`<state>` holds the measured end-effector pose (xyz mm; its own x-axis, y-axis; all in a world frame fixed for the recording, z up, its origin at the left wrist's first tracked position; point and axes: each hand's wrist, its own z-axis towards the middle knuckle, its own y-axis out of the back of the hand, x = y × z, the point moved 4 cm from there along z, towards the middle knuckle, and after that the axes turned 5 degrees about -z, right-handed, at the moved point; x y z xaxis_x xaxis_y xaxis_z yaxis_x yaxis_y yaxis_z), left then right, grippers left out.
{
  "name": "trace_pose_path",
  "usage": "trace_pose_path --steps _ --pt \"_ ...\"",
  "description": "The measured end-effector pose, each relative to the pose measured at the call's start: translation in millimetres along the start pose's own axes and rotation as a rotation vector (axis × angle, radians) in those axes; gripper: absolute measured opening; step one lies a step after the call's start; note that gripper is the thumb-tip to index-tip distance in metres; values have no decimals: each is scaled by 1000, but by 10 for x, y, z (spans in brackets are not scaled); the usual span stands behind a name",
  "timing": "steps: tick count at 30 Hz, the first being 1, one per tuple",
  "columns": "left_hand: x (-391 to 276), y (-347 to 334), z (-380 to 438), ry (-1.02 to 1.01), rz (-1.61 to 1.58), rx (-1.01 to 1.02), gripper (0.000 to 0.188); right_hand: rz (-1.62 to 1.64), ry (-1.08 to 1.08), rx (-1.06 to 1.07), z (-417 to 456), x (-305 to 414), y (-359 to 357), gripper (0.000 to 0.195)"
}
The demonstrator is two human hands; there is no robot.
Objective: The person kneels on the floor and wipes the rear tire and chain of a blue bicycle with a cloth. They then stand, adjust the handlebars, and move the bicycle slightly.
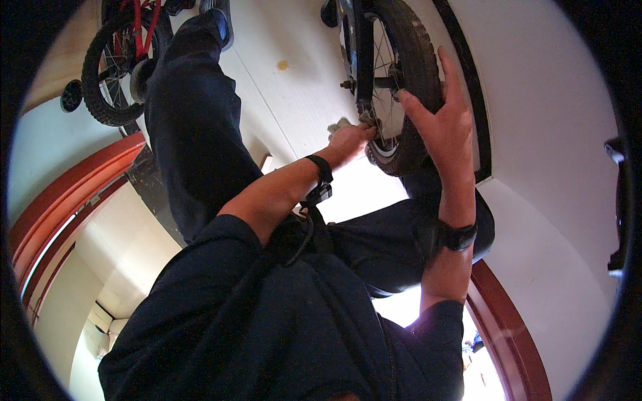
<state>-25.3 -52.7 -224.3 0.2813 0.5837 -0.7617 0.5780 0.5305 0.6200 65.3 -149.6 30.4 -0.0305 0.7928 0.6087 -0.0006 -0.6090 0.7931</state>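
A small bicycle's wheel (pixel 383 75), with thin spokes and a knobbly black tyre (pixel 420 55), is in front of me at the upper right. My left hand (pixel 353 142) pinches a crumpled pale cloth (pixel 370 120) against the spokes by the lower rim (pixel 385 152). Around the tyre's right side lies my right hand (pixel 445 118), its thumb toward the hub and a finger stretched up along the tread. Dark frame tubing (pixel 365 60) runs down to the axle nut (pixel 346 84). Part of the cloth is hidden behind my left fingers.
At the upper left is a red-framed bicycle (pixel 143 30) with a knobbly wheel (pixel 89 80) and a small stabiliser wheel (pixel 71 95). My bent legs (pixel 195 110) flank the pale floor (pixel 271 100). A white wall (pixel 531 100) with a dark skirting strip (pixel 474 95) rises at right. Reddish door frames (pixel 70 195) stand on both sides.
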Motion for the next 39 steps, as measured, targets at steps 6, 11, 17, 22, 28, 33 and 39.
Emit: trace_pose_path --steps 6,11,17,22,28,33,39 --pt "-8 64 -217 64 -190 -107 31 106 -99 -38 110 18 -24 73" --pt "242 207 -82 528 -638 -90 17 52 -62 -46 85 28 -30 70" --pt "236 207 286 398 -1157 -170 23 56 -24 -23 82 48 -32 69" --pt "196 48 212 410 -1435 -122 26 64 18 -27 73 31 -16 67" --pt "190 14 50 345 -795 -153 27 57 21 -47 119 14 -18 69" --pt "556 -5 -86 429 -490 -273 29 -43 -17 50 24 88 18 77" --pt "352 180 189 311 -285 -273 22 -17 -20 67 -79 31 46 86"
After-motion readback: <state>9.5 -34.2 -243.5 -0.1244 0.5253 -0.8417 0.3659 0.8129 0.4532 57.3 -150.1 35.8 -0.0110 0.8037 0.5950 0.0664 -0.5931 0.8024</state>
